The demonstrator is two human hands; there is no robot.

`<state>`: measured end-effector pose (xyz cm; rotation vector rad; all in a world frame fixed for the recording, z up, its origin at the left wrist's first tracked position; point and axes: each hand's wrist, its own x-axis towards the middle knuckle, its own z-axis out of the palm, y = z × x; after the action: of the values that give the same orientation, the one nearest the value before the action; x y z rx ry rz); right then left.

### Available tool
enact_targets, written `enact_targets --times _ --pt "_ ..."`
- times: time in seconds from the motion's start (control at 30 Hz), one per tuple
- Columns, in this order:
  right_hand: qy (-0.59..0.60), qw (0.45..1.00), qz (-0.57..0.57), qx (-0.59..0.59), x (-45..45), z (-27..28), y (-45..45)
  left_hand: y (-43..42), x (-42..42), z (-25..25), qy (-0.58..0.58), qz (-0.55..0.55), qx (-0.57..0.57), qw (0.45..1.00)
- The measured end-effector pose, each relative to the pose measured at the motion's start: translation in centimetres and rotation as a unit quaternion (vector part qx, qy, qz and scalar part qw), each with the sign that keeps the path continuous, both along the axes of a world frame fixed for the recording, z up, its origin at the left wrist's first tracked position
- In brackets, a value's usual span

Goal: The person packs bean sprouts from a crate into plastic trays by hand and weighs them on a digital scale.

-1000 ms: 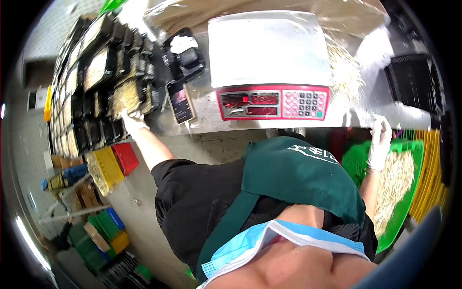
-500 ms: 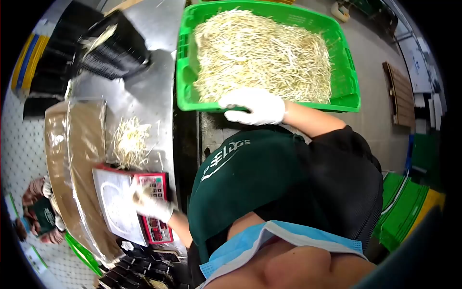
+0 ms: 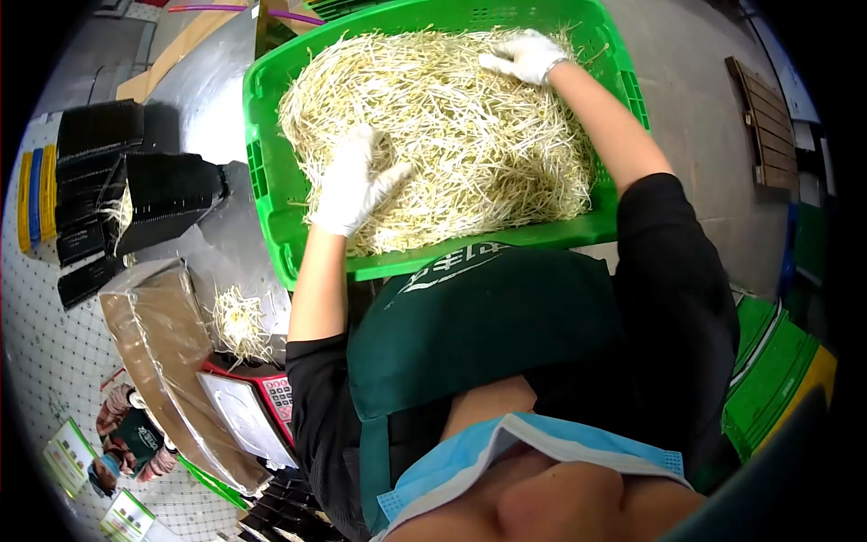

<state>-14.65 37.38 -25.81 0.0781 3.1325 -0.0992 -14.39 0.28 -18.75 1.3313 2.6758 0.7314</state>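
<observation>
A large green crate (image 3: pixel 271 221) in front of me holds a thick bed of bean sprouts (image 3: pixel 442 135). My left hand (image 3: pixel 350 185), in a white glove, lies on the sprouts at the crate's left side, fingers stretched out and thumb apart. Near the far right corner, my right hand (image 3: pixel 531 58), gloved too, rests on the sprouts with its thumb spread from the fingers; some fingertips are hard to make out. Neither hand visibly grips a clump. To the left, a small pile of sprouts (image 3: pixel 239 321) lies on the metal table, beside a red scale (image 3: pixel 248 411) with a silver plate.
A brown box wrapped in clear film (image 3: pixel 163 334) stands left of the scale. Black containers (image 3: pixel 167 203) are at the far left, one with sprouts at its mouth. Another person (image 3: pixel 131 434) is at lower left. Green crates (image 3: pixel 768 370) stand at right.
My left hand has gone from over the scale to the sprouts in the crate. My right hand has left the crate's near rim for the far right corner. The view has shifted.
</observation>
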Motion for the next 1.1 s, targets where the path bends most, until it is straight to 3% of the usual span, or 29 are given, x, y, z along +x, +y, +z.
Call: enact_targets --times 0.07,0.13,0.2,0.27,0.37,0.4,0.43,0.47,0.5,0.57,0.6,0.7,0.77,0.8,0.87,0.93,1.0,1.07,1.1 --pt "-0.215 0.974 -0.038 -0.053 0.7 1.2 0.1 1.4 1.1 0.7 -0.033 -0.003 0.024 0.999" --pt "-0.249 0.968 -0.014 -0.019 3.7 2.4 -0.2 3.0 2.6 4.5 -0.183 -0.015 -0.011 0.983" --pt "-0.246 0.969 -0.008 0.007 6.7 1.9 -0.3 4.3 3.9 3.8 -0.196 -0.059 -0.011 0.979" --pt "-0.116 0.99 0.072 0.024 7.9 2.4 -0.7 6.3 5.3 2.4 -0.199 -0.117 0.012 0.973" --pt "-0.205 0.975 -0.051 -0.072 4.0 6.0 -1.2 8.6 6.5 1.5 -0.218 -0.167 0.015 0.961" --pt "-0.12 0.988 -0.047 -0.089 2.5 4.9 -0.6 8.7 6.4 1.4 -0.227 -0.174 0.016 0.958" --pt "-0.092 0.987 -0.047 -0.124 1.0 5.4 -0.9 8.8 5.9 2.9 -0.26 -0.148 -0.058 0.952" --pt "-0.064 0.984 -0.047 -0.161 -0.5 5.8 -1.7 8.2 5.6 2.9 -0.259 -0.131 -0.061 0.955" --pt "-0.062 0.984 -0.032 -0.167 -2.0 5.1 -2.6 7.3 5.2 2.9 -0.295 -0.077 -0.04 0.952" --pt "0.06 0.979 0.005 -0.196 -4.8 3.6 -4.6 5.5 4.1 3.0 -0.398 0.009 0.011 0.917" --pt "0.063 0.978 0.01 -0.2 -6.3 3.4 -5.3 4.4 3.9 3.6 -0.5 0.073 0.03 0.862" --pt "-0.042 0.981 0.008 -0.187 -9.3 3.7 -8.1 0.6 4.1 0.7 -0.489 0.15 0.121 0.851" --pt "-0.069 0.975 -0.015 -0.212 -10.4 0.5 -9.6 -1.1 4.0 1.4 -0.537 0.226 0.306 0.753" --pt "-0.069 0.975 -0.035 -0.211 -10.6 -0.8 -10.2 -2.3 2.8 2.7 -0.496 0.233 0.234 0.803" --pt "-0.086 0.969 -0.053 -0.226 -9.9 0.4 -11.0 -3.7 -0.1 3.0 -0.389 0.294 0.237 0.84" --pt "-0.145 0.971 -0.009 -0.188 -9.5 1.4 -11.0 -4.1 -4.7 2.9 -0.205 0.283 0.167 0.922" --pt "-0.12 0.983 0.014 -0.141 -8.2 1.2 -11.5 -2.5 -9.8 3.0 -0.001 0.185 0.091 0.979" --pt "-0.066 0.988 0.02 -0.138 -7.9 1.2 -11.4 -0.4 -15.4 -0.5 0.179 0.106 0.08 0.975" --pt "-0.1 0.984 0.016 -0.146 -9.2 0.9 -10.7 0.9 -16.8 -0.7 0.06 0.151 0.014 0.987"
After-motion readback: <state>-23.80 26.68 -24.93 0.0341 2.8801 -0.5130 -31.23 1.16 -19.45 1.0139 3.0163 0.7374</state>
